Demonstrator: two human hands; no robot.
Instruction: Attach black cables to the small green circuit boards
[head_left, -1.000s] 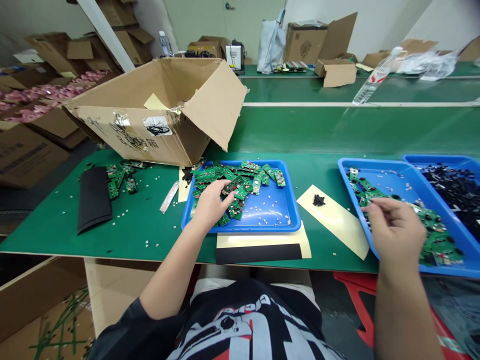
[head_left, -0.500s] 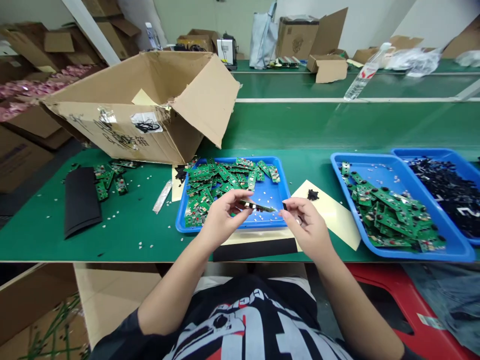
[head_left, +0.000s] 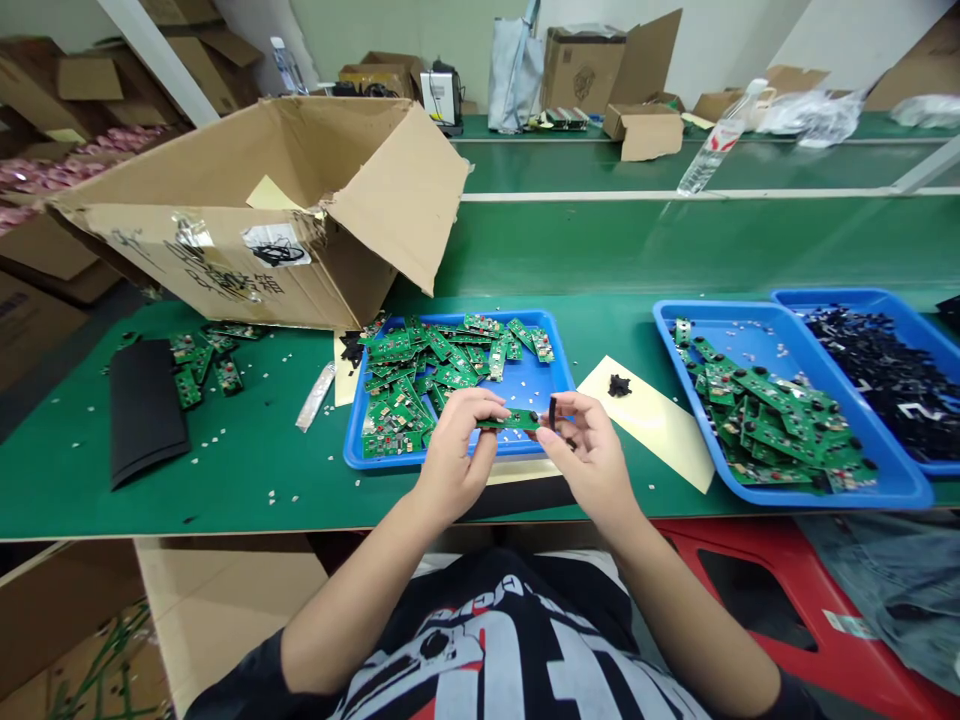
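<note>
Between the thumb and fingers of my left hand [head_left: 463, 448] is a small green circuit board [head_left: 517, 419], its component side up, with a black round part near its right end. My right hand [head_left: 589, 450] pinches a thin black strip [head_left: 553, 412], held upright at that end of the board. Whether the strip touches the board I cannot tell. Both hands are over the front edge of a blue tray [head_left: 566, 372] with many loose green boards [head_left: 450, 355] in it. A cream sheet [head_left: 660, 425] with a small black clump [head_left: 619, 386] lies to the right.
A second blue tray [head_left: 750, 492] of boards and a third blue tray [head_left: 930, 330] of black pieces stand at right. At left are black foam sheets [head_left: 146, 410], loose boards [head_left: 196, 372] and a big open carton [head_left: 337, 250]. A bottle [head_left: 720, 140] leans on the rear ledge.
My left hand has turned the board so its green face shows more. My right hand has moved slightly left, and the black strip is now upright and more visible. The whole view has shifted slightly.
</note>
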